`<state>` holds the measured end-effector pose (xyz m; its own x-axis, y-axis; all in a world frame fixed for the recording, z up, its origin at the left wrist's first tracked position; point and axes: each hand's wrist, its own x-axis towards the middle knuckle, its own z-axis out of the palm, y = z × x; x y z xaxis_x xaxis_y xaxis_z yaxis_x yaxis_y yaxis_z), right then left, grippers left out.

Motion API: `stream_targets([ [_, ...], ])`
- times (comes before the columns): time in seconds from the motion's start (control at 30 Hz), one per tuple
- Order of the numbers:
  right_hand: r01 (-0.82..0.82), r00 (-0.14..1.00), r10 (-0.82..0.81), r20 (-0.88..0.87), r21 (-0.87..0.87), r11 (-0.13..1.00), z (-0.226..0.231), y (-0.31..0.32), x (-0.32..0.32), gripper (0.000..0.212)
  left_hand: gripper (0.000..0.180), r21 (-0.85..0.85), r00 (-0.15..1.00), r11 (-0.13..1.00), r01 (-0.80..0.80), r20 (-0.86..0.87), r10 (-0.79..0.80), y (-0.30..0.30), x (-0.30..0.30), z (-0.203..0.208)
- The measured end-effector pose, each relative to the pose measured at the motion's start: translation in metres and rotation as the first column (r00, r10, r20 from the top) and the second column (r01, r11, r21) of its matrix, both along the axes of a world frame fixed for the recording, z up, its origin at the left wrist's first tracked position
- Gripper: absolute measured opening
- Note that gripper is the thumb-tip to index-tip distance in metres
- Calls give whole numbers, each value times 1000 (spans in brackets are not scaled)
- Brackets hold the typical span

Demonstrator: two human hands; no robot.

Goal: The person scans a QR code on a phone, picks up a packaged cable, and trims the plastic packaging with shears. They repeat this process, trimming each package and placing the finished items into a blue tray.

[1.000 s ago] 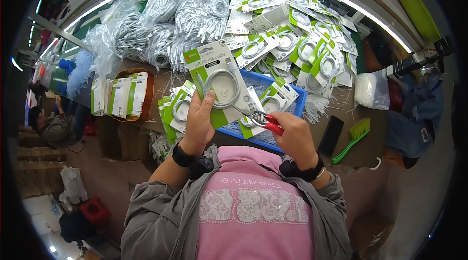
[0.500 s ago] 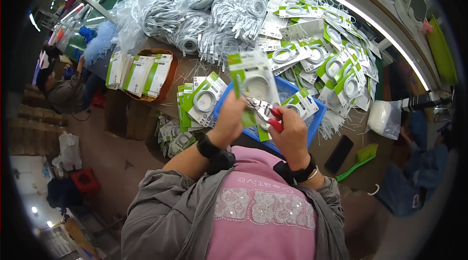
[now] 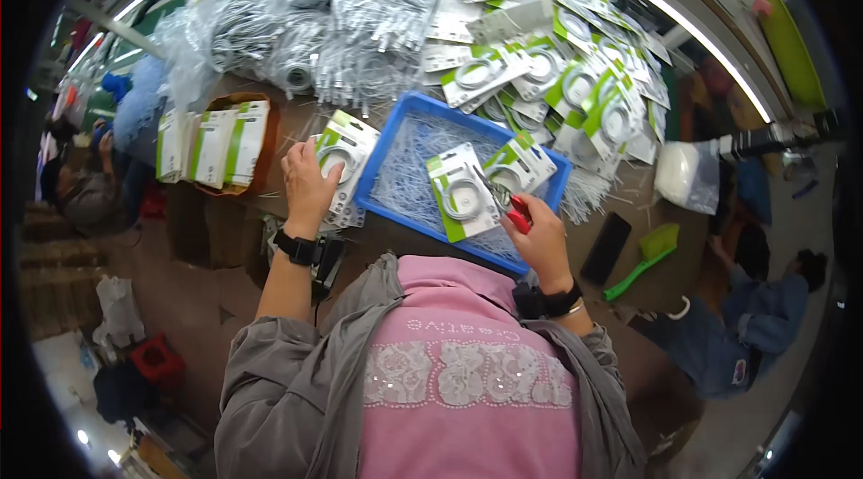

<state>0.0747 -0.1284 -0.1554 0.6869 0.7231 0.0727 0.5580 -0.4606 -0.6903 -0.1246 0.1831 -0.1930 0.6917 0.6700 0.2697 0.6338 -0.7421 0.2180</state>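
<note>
Left hand [image 3: 308, 184] on cable pack [image 3: 344, 155]; right hand [image 3: 542, 236] grips cutters [image 3: 505, 206].

Green-white cable pack [image 3: 343, 155] flat on stack

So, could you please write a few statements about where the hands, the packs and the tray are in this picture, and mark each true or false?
1. The left hand rests on a green-and-white cable pack beside the blue tray. True.
2. The right hand holds red-handled snips. True.
3. The tray is red. False: it is blue.
4. The green brush lies inside the tray. False: it lies on the table, to the right of it.
</note>
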Motion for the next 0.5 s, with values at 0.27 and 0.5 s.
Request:
stream_targets([
  [0.27, 242, 958, -228, -176, 58, 969, -6, -28, 2, 40, 40, -969, 979, 231, -84, -124, -163, -101, 95, -51],
  [0.5, 276, 943, -247, -222, 112, 955, 3, -42, -1, 41, 45, -977, 985, 192, 94, 119, 125, -95, 84, -95],
])
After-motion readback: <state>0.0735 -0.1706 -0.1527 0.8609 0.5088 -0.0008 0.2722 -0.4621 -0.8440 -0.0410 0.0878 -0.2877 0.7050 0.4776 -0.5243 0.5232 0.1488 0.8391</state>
